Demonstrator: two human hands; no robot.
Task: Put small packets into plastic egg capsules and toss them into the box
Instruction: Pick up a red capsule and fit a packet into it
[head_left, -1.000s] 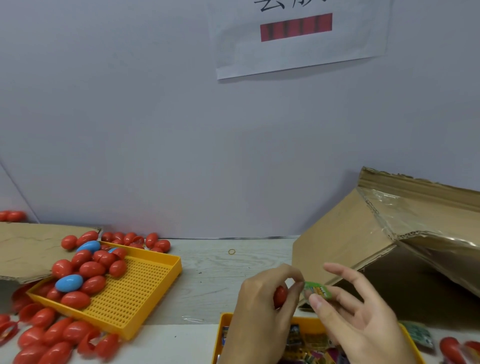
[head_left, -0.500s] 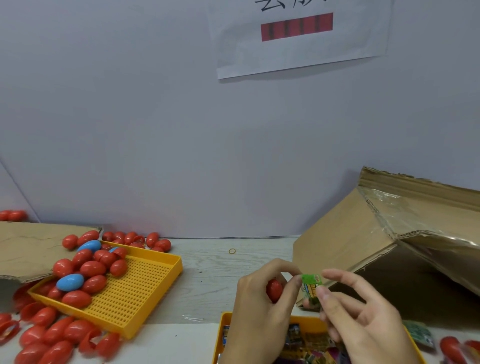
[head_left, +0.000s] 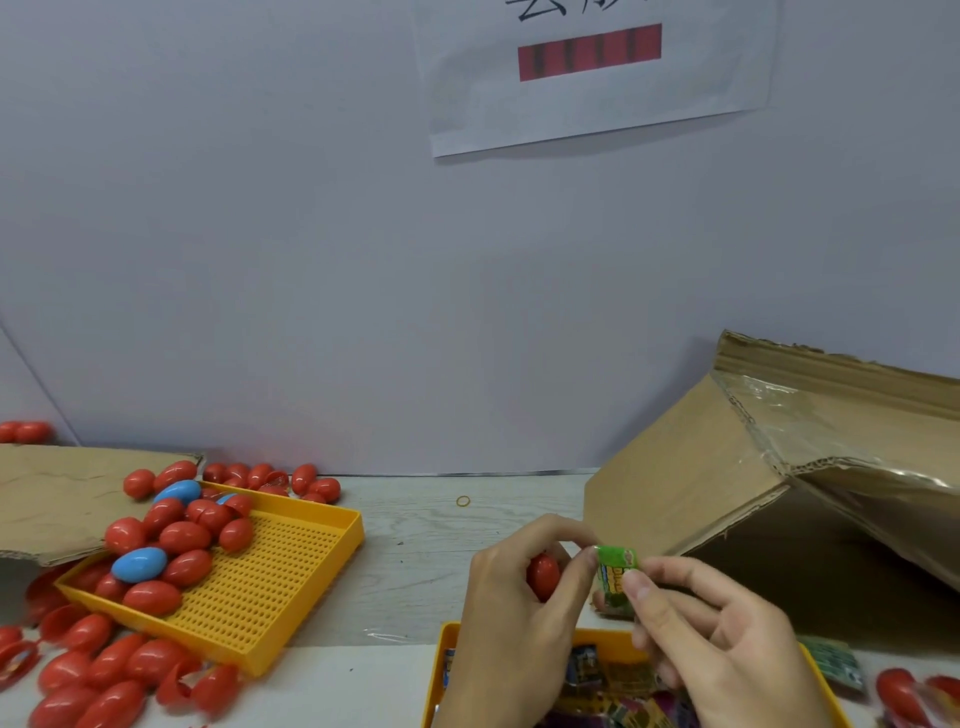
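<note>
A pale wall (head_left: 260, 234) fills the upper part of the frame, with a white paper sign (head_left: 597, 73) bearing a red bar at top centre. Below it runs a light wood-grain worktop (head_left: 415, 561). At the right edge stands a large cardboard box (head_left: 727, 478), tipped so its open mouth faces the lower right corner. At the lower left a flat piece of cardboard (head_left: 57, 493) overlaps a yellow perforated tray (head_left: 260, 587) that holds red egg capsules (head_left: 182, 535) and a few blue egg capsules (head_left: 139, 564); more red ones lie loose on the worktop around it. At bottom centre a second yellow tray (head_left: 448, 639) holds mixed small packets (head_left: 623, 680), mostly hidden by the hands. The left hand (head_left: 514, 623) curls its grip round a red capsule (head_left: 543, 576), while its fingertip touches the top of a green packet (head_left: 615, 577). The right hand (head_left: 727, 649) pinches that green packet between thumb and forefinger, just beside the red capsule and in front of the box. A small rubber band (head_left: 463, 501) lies on the worktop above the hands.
</note>
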